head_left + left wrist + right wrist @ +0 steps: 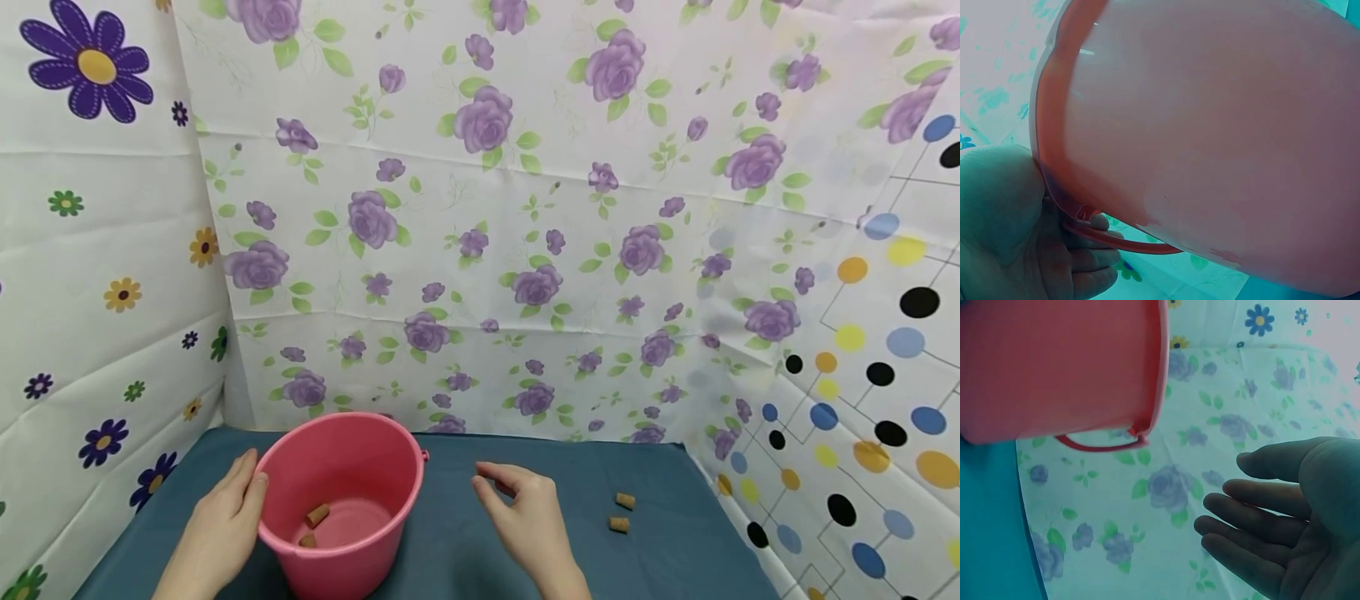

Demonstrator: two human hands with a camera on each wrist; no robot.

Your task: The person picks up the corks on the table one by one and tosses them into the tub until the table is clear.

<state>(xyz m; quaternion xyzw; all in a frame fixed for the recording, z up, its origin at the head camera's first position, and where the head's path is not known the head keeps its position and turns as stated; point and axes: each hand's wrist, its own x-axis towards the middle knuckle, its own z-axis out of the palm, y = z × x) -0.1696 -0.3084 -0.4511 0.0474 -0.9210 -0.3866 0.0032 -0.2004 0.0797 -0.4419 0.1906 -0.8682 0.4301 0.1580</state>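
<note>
A pink bucket (341,567) stands at the left of the table, tipped slightly so its inside shows, with two corks (317,514) on its bottom. My left hand (217,529) holds the bucket at its left rim, thumb by the edge and fingers outside; in the left wrist view the fingers (1094,259) lie by the pink handle (1129,244). Right of the bucket, my right hand (525,517) hovers with nothing in it, fingers loosely bent and thumb apart from them. Two more corks (618,524) lie on the table beyond it to the right.
A dark blue cloth (465,500) covers the table. Flowered sheets (480,250) hang at the back and left, and a dotted sheet (862,417) hangs on the right.
</note>
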